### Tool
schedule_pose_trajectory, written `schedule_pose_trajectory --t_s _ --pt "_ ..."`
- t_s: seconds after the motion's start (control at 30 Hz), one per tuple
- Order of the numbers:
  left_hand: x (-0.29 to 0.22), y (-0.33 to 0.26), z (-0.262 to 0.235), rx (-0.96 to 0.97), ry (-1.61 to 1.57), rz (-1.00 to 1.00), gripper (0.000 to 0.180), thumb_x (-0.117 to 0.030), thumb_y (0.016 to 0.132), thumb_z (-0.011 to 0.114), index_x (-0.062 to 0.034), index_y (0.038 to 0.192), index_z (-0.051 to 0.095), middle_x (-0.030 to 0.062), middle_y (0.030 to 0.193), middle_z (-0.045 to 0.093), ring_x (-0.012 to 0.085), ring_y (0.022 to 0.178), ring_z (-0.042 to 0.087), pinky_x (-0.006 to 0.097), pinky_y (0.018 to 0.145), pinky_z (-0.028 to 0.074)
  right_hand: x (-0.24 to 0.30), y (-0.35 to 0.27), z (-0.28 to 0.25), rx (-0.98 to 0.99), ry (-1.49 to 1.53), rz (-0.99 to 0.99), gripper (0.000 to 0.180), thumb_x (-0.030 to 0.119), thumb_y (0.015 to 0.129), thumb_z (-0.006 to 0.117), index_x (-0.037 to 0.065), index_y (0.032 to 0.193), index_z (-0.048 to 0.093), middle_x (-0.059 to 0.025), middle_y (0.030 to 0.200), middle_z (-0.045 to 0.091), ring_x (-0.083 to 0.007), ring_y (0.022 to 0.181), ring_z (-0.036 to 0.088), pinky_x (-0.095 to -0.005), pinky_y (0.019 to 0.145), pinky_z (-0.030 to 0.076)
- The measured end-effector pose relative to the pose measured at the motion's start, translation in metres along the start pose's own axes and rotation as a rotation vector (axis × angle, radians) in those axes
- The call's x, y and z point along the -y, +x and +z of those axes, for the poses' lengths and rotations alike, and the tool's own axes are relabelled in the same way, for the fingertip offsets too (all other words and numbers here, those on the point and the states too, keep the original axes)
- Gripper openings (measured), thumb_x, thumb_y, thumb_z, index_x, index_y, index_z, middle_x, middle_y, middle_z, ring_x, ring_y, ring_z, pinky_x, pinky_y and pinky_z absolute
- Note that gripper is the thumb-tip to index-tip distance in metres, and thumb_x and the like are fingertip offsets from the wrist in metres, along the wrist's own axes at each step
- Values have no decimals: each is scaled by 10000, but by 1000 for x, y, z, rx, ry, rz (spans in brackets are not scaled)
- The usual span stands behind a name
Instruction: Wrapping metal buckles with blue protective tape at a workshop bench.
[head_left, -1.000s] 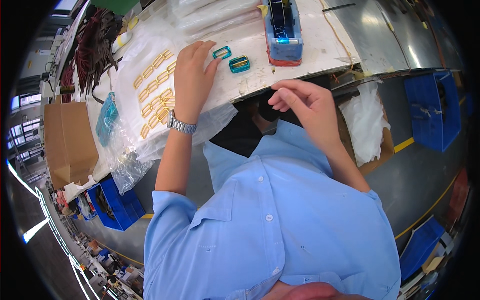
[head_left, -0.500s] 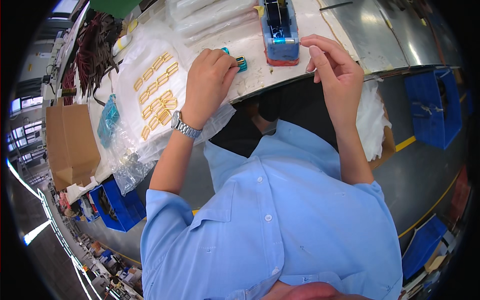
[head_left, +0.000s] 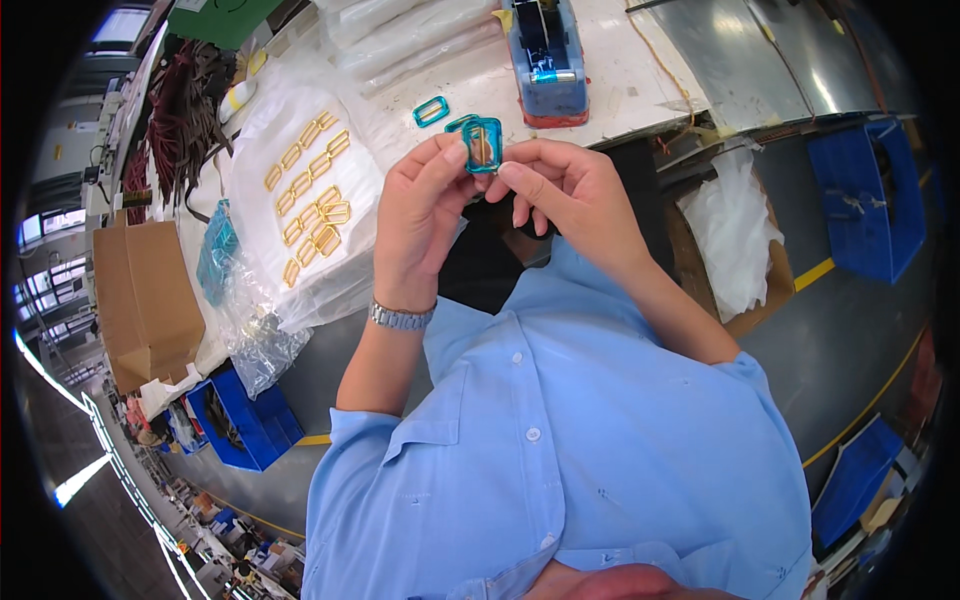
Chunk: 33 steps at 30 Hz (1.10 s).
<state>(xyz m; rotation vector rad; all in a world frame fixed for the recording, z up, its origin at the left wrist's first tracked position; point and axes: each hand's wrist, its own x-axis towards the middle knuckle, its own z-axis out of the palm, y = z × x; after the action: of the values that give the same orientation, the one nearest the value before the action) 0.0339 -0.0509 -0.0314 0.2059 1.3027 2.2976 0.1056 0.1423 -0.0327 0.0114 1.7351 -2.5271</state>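
Teal buckle (head_left: pixel 496 146), in the head view, is being held up left of the tape dispenser (head_left: pixel 555 98) and nearer the person. The left hand's (head_left: pixel 425 185) fingers are pinching its left side. The right hand's (head_left: pixel 580 190) fingers are curling at its lower right corner; whether they are gripping it, I cannot tell. Left of the dispenser, a loose blue-green buckle (head_left: pixel 431 104) is lying on the desk (head_left: pixel 645 95); farther left, gold buckles (head_left: pixel 309 215) are lying in rows on a white sheet (head_left: pixel 355 180).
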Motion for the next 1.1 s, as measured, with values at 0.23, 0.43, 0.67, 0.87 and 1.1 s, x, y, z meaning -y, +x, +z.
schedule_pose_trajectory --t_s 0.23,0.43,0.67,0.87,1.1 --pt "11 -11 15 -23 136 1 166 -141 1052 701 3 1133 717 50 1035 740 107 921 658 290 858 546 7 -7 0 -62 -52 -31 199 181 1060 703 -10 1019 743 -23 804 734 -56 686 633 -218 616 496" --pt "-1 -18 39 -110 502 180 156 -51 1004 736 38 1127 698 23 996 725 101 936 669 262 877 546 8 -10 0 -97 -201 -17 191 140 1045 694 -14 941 742 -26 734 718 -56 640 636 -235 595 503" --pt "7 -23 44 -149 974 386 100 -9 931 767 25 1017 730 74 894 745 120 761 690 274 741 570 -6 -10 5 -272 -562 -267 146 131 993 700 -7 947 711 -124 733 727 -215 585 680 -338 581 535" --pt "6 -29 50 -136 1182 466 101 4 921 788 26 1004 734 76 862 744 118 765 689 269 735 557 -4 -10 1 -240 -795 -367 165 132 1003 666 -6 914 682 -158 715 707 -287 626 714 -384 578 525" --pt "13 -35 44 -82 1160 489 100 13 891 779 10 966 712 82 819 681 173 671 651 304 634 532 6 -13 -4 -99 -629 -172 182 119 1010 625 -16 1010 747 -157 764 744 -276 663 744 -359 612 551"
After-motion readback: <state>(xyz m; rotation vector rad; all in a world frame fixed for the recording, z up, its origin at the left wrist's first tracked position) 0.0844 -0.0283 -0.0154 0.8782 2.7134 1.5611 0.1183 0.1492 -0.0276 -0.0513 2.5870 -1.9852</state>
